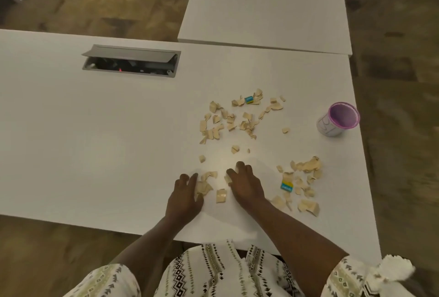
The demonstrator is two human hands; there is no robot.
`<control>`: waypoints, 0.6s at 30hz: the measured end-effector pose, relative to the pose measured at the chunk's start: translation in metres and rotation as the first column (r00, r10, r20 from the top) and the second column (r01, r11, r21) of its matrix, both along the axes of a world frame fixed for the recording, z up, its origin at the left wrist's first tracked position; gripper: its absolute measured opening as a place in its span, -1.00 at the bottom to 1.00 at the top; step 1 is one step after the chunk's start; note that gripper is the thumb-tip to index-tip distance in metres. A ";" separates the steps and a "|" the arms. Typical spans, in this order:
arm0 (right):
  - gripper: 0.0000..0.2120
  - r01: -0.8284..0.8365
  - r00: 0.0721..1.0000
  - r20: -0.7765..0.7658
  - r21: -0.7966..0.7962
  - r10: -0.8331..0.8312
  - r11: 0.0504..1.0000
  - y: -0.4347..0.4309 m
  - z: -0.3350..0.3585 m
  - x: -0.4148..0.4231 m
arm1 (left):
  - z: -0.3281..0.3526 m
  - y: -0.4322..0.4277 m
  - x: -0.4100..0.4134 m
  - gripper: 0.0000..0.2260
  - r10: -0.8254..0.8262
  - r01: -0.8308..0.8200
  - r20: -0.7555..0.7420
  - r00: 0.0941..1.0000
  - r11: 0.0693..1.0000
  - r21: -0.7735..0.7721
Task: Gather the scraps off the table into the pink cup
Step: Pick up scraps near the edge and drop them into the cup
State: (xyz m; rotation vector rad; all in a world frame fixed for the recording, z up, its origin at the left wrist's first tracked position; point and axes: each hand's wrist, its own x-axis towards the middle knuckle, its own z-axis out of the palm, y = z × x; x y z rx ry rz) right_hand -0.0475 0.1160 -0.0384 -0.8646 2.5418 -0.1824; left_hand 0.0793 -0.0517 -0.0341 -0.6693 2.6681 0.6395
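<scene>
Tan paper scraps lie scattered over the white table (95,142). One cluster (228,121) sits mid-table, another (306,178) lies at the right, and a small heap (206,185) rests between my hands. Two scraps carry blue and yellow print (249,99) (287,184). The pink cup (338,118) stands upright near the table's right edge, its inside showing nothing. My left hand (185,194) lies flat with fingers apart, touching the small heap's left side. My right hand (244,182) rests palm down to the heap's right, fingertips on a scrap.
An open grey cable hatch (130,60) is set into the table at the back left. A second white table (266,4) butts against the far edge. The near table edge runs just in front of my patterned clothing (213,270).
</scene>
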 end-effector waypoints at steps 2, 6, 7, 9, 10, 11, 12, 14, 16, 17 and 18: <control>-0.72 -0.014 0.998 -0.054 -0.005 0.014 1.000 -0.002 -0.003 -0.002 | -0.001 0.001 -0.005 -0.44 -0.029 0.030 -0.008 1.000 0.999 0.016; -0.71 -0.013 0.998 -0.056 -0.076 0.009 0.997 -0.006 -0.005 -0.011 | -0.003 0.003 -0.012 -0.68 -0.034 0.035 -0.025 0.999 0.999 0.035; -0.72 -0.002 0.998 -0.057 -0.090 -0.003 0.996 -0.006 -0.005 -0.015 | -0.003 0.003 -0.014 -0.75 -0.033 0.034 -0.030 0.999 0.999 0.034; -0.77 0.042 0.998 -0.043 -0.132 -0.048 0.990 -0.004 -0.009 -0.021 | -0.005 0.002 -0.016 -0.84 -0.047 0.048 -0.041 0.998 0.999 0.026; -0.79 0.071 0.997 -0.025 -0.161 -0.076 0.984 -0.004 -0.011 -0.023 | -0.007 0.000 -0.018 -0.88 -0.049 0.050 -0.054 0.997 0.998 0.030; -0.81 0.102 0.995 0.001 -0.198 -0.104 0.975 -0.003 -0.012 -0.025 | -0.008 -0.001 -0.019 -0.91 -0.043 0.046 -0.068 0.997 0.998 0.041; -0.84 0.134 0.991 0.034 -0.247 -0.130 0.960 -0.002 -0.012 -0.026 | -0.009 -0.003 -0.021 -0.93 -0.032 0.037 -0.083 0.996 0.998 0.057; -0.87 0.177 0.983 0.094 -0.330 -0.155 0.927 -0.001 -0.006 -0.026 | -0.009 -0.006 -0.024 -0.94 0.000 0.011 -0.113 0.994 0.996 0.091; -0.88 0.187 0.979 0.145 -0.375 -0.142 0.908 -0.001 0.003 -0.024 | -0.009 -0.009 -0.028 -0.92 0.043 -0.025 -0.137 0.990 0.991 0.129; -0.89 0.183 0.977 0.173 -0.390 -0.124 0.902 0.000 0.008 -0.021 | -0.008 -0.011 -0.029 -0.92 0.070 -0.049 -0.142 0.987 0.988 0.146; -0.89 0.169 0.976 0.194 -0.410 -0.096 0.896 0.001 0.014 -0.017 | -0.007 -0.012 -0.031 -0.91 0.099 -0.074 -0.144 0.985 0.984 0.165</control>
